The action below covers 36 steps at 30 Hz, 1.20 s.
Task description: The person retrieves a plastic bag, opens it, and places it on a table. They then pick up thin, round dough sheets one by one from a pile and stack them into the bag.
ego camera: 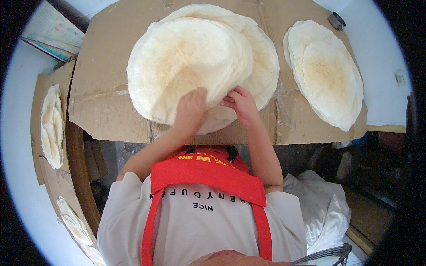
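Observation:
A thick stack of large, thin round flatbreads [199,50] lies before me on a cardboard-covered table [103,76]. Its upper flatbreads sit shifted to the left over the lower ones. My left hand [191,108], somewhat blurred, rests on the stack's near part; its fingertips are hard to make out, so I cannot tell whether they grip anything. My right hand [241,103] is at the near right edge of the upper flatbreads, its thumb and fingers close together at the rim. Whether an edge is pinched between them is not clear.
A second flatbread stack [326,76] lies at the table's right, with a dark round object [336,21] beyond it. More flatbreads [52,126] lie on cardboard at the far left, others [75,221] lower down. A pale plastic sack [319,206] stands at the lower right.

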Available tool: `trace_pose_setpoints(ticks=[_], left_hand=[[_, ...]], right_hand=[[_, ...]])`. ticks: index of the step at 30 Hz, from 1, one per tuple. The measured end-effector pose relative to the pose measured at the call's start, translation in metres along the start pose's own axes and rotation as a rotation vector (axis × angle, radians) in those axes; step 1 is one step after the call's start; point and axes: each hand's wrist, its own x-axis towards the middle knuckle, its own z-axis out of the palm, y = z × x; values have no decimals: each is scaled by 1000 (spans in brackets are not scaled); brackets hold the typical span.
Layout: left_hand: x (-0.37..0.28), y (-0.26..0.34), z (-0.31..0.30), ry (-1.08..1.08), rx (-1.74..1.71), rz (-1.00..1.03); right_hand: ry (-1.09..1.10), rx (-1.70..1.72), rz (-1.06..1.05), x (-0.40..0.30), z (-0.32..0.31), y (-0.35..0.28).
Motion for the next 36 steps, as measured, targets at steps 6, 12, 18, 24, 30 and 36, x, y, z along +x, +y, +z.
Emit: trace_pose_setpoints(ticks=[6,12,18,24,30,36], left_hand=[[113,-111,-127,13,-464,-492],[206,-109,-287,253,252,-180],[121,-96,-198,406,427,136],[5,-82,-19,-127,18,323],[-11,-31,-2,-118,135,390],[-51,-26,-10,-309,-352,396]], right_hand=[[78,-102,-133,19,-11,-24],[333,-458,-355,87,-25,-38],[506,-723,-197,120,-65,-32],[162,-61,89,117,-70,-38],[10,1,12,84,-25,-57],[178,-672,-319,75,20,-67]])
